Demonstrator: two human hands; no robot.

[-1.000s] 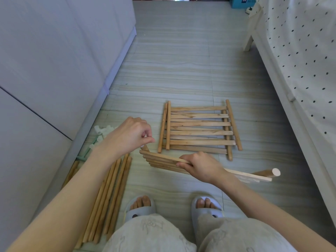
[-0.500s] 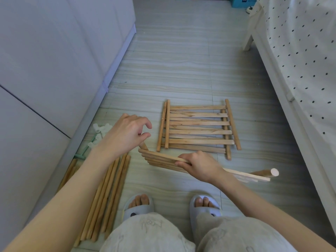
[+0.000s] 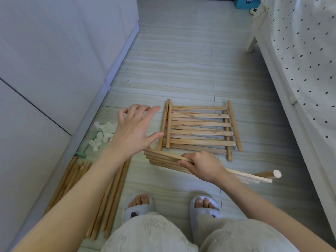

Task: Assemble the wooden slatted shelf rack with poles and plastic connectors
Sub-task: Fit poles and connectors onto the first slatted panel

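My right hand (image 3: 201, 165) grips a wooden slatted shelf panel (image 3: 163, 159) held edge-on just above the floor, with a round pole end (image 3: 272, 174) sticking out to the right. A stack of slatted panels (image 3: 200, 128) lies flat on the floor beyond it. My left hand (image 3: 135, 130) hovers with fingers spread above the floor, left of the flat stack, holding nothing. White plastic connectors (image 3: 102, 132) lie in a pile near the wall. Loose wooden poles (image 3: 111, 195) lie along the floor under my left forearm.
A grey cabinet wall (image 3: 54, 70) runs along the left. A bed with a dotted sheet (image 3: 305, 66) borders the right. A green-handled tool (image 3: 82, 151) lies by the connectors. My feet in grey slippers (image 3: 138, 206) stand below the held panel.
My left hand has let go of the held panel's left end, opened its fingers and moved up and away toward the flat stack. My right hand keeps its grip.
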